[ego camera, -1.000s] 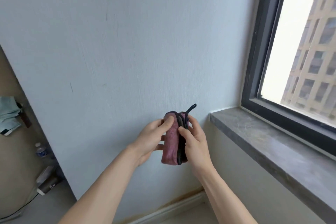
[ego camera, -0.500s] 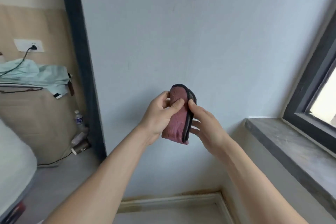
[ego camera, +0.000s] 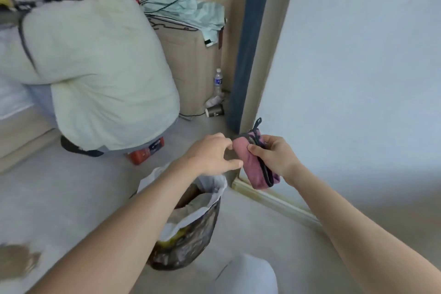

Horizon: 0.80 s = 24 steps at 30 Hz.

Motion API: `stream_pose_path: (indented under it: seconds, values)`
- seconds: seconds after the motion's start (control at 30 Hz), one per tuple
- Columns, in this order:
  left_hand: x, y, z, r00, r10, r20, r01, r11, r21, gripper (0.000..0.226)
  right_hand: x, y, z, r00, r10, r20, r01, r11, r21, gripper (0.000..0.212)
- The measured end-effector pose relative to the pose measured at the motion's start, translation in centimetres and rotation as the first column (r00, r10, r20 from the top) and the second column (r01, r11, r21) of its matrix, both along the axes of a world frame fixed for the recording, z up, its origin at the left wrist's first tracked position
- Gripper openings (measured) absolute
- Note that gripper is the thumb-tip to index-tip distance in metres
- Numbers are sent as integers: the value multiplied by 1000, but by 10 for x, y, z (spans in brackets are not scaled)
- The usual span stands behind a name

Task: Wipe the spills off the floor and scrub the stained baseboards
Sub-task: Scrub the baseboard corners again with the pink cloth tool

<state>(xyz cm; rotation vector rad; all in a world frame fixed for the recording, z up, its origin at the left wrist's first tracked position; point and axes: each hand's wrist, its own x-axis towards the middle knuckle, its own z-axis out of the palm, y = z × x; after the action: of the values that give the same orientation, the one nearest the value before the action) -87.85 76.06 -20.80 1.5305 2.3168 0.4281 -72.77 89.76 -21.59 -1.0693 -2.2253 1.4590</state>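
two hands at folded pink cloth: right pinches it, left loose-fingered, touching.

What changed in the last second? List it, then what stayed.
The left hand let go of the cloth and hangs open beside it. The view swung left and down, bringing in a bin and a crouching person. The right hand still grips the folded cloth.
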Motion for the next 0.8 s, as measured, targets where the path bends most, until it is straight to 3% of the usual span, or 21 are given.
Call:
stream_pose_path:
  seconds: [0.07, 0.23, 0.3, 0.37, 0.47, 0.63, 0.8]
  values:
    - [2, -15, -33, 1000, 6, -17, -8, 995, -103, 66, -20, -4, -29, 984, 43, 172, -65, 990, 127, 15]
    - [5, -3, -98, 990, -92, -107, 71, 980, -185, 69, -32, 3, -73, 915, 52, 399, -135, 974, 184, 20]
    - [0, 11, -122, 975, -159, -153, 106, 947, -304, 77, -21, 13, -81, 895, 34, 444, -132, 973, 191, 20]
    - [-8, 20, -144, 956, -213, -204, 112, 903, -414, 67, -4, 24, -89, 874, 11, 485, -120, 974, 192, 19]
    - [-14, 22, -160, 944, -219, -247, 100, 904, -416, 50, 25, 34, -106, 832, -15, 554, -101, 979, 179, 17]
    - [-18, -7, -162, 934, -221, -281, 91, 907, -410, 48, 41, 25, -123, 770, 4, 638, -76, 994, 84, 21]
    - [-38, -69, -150, 946, -224, -236, 66, 842, -536, 49, 9, 2, -108, 767, 42, 641, -121, 989, 81, 16]
